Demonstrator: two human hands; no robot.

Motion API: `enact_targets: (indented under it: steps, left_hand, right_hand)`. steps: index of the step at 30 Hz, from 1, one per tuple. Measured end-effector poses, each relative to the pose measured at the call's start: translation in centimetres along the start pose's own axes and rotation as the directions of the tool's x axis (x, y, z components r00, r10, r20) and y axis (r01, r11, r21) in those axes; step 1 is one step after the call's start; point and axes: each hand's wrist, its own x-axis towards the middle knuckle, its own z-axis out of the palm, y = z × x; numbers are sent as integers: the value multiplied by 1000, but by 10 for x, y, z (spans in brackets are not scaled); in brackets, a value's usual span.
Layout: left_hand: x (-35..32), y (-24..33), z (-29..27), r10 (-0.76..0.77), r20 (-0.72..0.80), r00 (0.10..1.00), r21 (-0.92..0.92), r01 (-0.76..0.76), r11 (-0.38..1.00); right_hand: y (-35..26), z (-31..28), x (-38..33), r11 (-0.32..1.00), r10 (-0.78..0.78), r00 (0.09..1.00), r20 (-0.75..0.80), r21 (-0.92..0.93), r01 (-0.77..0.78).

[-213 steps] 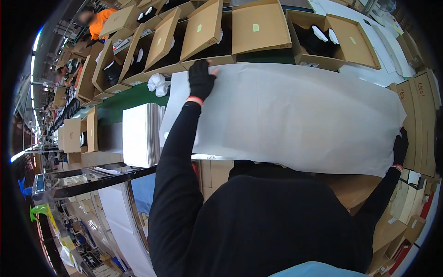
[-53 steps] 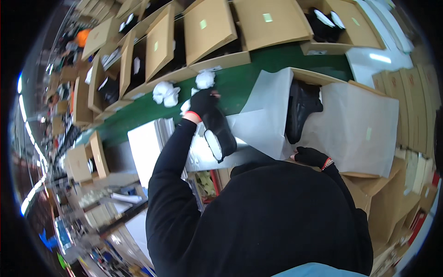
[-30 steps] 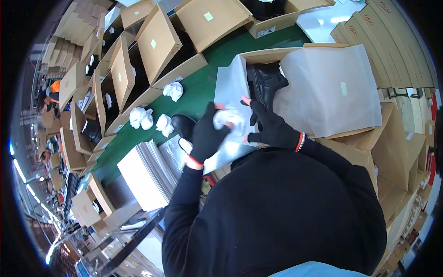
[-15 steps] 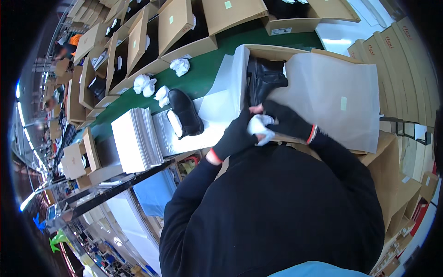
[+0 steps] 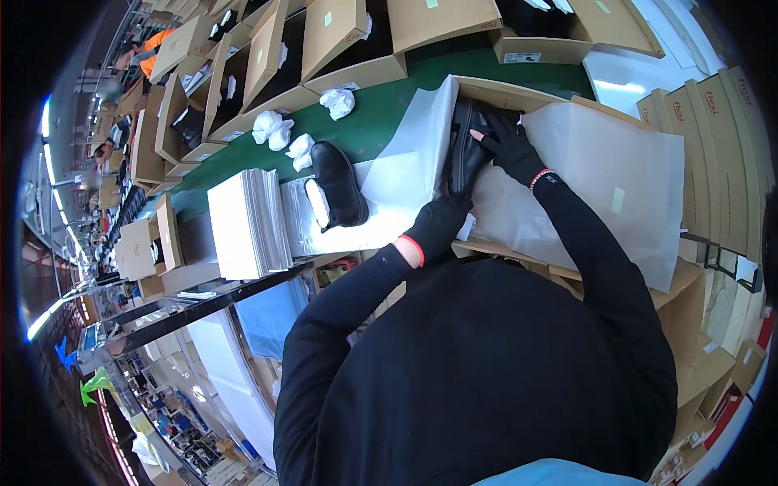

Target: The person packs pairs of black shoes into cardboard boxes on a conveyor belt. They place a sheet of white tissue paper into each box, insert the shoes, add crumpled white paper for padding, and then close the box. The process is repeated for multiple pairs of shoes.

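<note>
A black leather ankle boot [image 5: 467,158] lies along the left side of an open cardboard shoe box [image 5: 496,91] lined with white tissue paper [image 5: 596,162]. My right hand [image 5: 512,152], in a black fingerless glove, rests on the boot's far part with fingers spread and the bare thumb on the leather. Gloved alike, my left hand [image 5: 442,225] is closed at the boot's near end; its fingertips blend into the dark leather. A white scrap of paper [image 5: 467,228] shows beside it. The matching boot [image 5: 339,185], with white stuffing in its opening, lies on the table left of the box.
Several crumpled paper balls [image 5: 272,130] lie on the green surface [image 5: 381,113]. A stack of white sheets [image 5: 247,227] stands at the left. Open shoe boxes [image 5: 332,49] line the far side, and upright boxes [image 5: 713,154] stand at the right. A person in orange [image 5: 154,49] is far off.
My hands have parted and moved from the crumpled white paper onto the boot, the right one farther away. Most of that paper is out of sight. The whole view has shifted slightly.
</note>
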Motion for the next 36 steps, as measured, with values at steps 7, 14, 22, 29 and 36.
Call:
enact_targets:
  steps: [7, 14, 22, 29, 36]
  left_hand:
    - [3, -5, -1, 22, -76, 997, -59, -27, 998]
    - [-49, -87, 16, -574, -407, 710, -231, 528, 817]
    - [-65, -103, 46, -552, -459, 696, -211, 518, 829]
    - [-43, -4, -66, -391, -684, 616, -349, 194, 917]
    - [-11, 53, 9, 25, -158, 987, -617, -119, 778]
  right_hand:
    - [-3, -7, 1, 1000, 12, 1000, 25, -8, -12]
    - [-52, -34, -54, 957, -9, 1000, 29, 291, 0]
    - [-68, -40, -80, 998, 12, 781, 625, 45, -52]
    - [-116, -159, -21, 785, -126, 990, -69, 603, 142]
    - [-229, -221, 29, 457, -607, 759, -237, 676, 577]
